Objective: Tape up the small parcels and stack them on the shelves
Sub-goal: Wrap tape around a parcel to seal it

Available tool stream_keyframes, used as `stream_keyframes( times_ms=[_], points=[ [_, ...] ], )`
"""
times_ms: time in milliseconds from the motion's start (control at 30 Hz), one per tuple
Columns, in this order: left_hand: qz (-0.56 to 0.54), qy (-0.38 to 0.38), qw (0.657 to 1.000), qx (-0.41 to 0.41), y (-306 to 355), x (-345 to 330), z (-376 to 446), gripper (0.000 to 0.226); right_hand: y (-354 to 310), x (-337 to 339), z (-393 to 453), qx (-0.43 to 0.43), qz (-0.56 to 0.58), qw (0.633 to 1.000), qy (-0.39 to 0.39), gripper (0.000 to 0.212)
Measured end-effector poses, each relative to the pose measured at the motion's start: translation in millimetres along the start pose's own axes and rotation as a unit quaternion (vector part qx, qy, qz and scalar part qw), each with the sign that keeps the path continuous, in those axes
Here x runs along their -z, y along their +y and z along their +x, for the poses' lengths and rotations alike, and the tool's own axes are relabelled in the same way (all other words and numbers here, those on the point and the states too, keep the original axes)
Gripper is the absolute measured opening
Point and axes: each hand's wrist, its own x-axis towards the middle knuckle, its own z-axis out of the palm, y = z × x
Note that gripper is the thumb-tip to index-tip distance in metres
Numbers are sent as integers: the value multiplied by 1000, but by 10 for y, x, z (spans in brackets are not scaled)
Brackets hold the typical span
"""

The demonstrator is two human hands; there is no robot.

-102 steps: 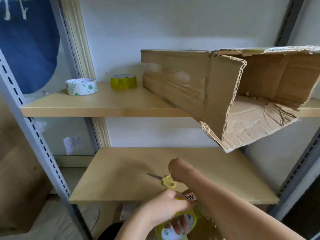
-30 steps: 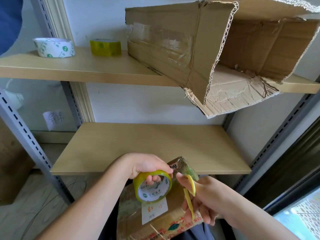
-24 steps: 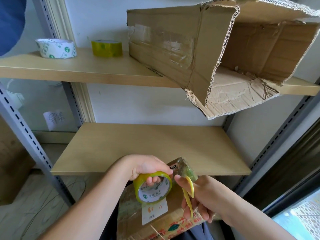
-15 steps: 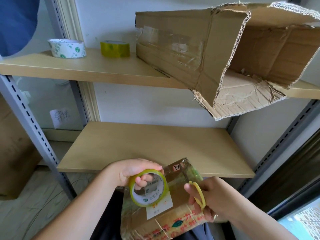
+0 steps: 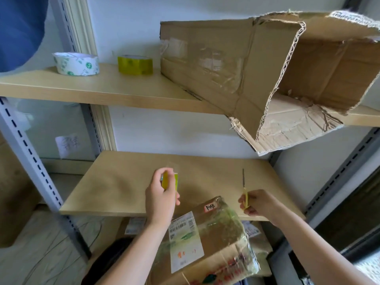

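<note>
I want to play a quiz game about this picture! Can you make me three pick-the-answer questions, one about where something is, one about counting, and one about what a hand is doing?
1. Where is the big open cardboard box?
A. top shelf
B. floor
C. lower shelf

2. How many tape rolls sit on the top shelf?
A. none
B. two
C. five

3. What is the right hand doing?
A. hanging open
B. holding scissors
C. pressing the parcel

Answers: 1 A, it lies on the upper board. 2 B, a white tape roll and a yellow tape roll. 3 B, fingers grip the yellow handles.
</note>
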Motion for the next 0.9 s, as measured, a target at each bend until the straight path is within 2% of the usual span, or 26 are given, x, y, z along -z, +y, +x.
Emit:
stream_keyframes(
  times_ms=[33,67,100,133,200,300,367,400,433,467,500,533,567,700,767,900],
  points=[
    [13,-5,1000,-17,-5,-46,-31,14,65,-3,175,10,-93,995,26,32],
    [21,-10,999,-28,-17,-90,-46,15,128,-11,283,35,-209,975,63,25],
    [19,-15,999,-30,-29,-128,-42,15,191,-33,364,76,-317,938,122,18],
    [12,-16,999,-25,-54,-165,-26,15,232,-60,379,105,-375,906,166,17],
    [0,-9,1000,-7,-135,-219,10,14,313,-143,423,151,-411,876,201,19],
    [2,-14,1000,12,-252,-270,-1,16,278,-281,446,165,-412,872,206,23],
    [1,-21,1000,14,-292,-275,-32,17,174,-323,353,208,-370,879,215,9],
    [0,-22,1000,13,-297,-272,-35,17,100,-332,227,220,-336,891,211,27],
    [1,-21,1000,12,-288,-268,-26,16,33,-339,30,217,-279,920,170,43],
    [1,-19,1000,12,-282,-266,-13,16,-19,-363,-198,206,-201,953,92,51],
    [0,-18,1000,14,-276,-265,-8,15,-71,-398,-454,171,-125,977,-17,50],
    [-3,-13,1000,19,-278,-273,-14,16,-57,-413,-596,125,-82,983,-105,49],
    [-5,-3,1000,28,-284,-282,-32,17,-24,-410,-685,99,-59,981,-156,52],
    [-27,43,996,74,-258,-298,-124,20,262,-345,-664,-24,-10,985,-168,61],
    [-32,42,996,76,-230,-284,-155,20,343,-286,-683,-64,-5,984,-164,81],
    [-99,50,988,108,-139,-214,-216,21,415,-233,-858,-41,19,989,-143,87]
  ],
)
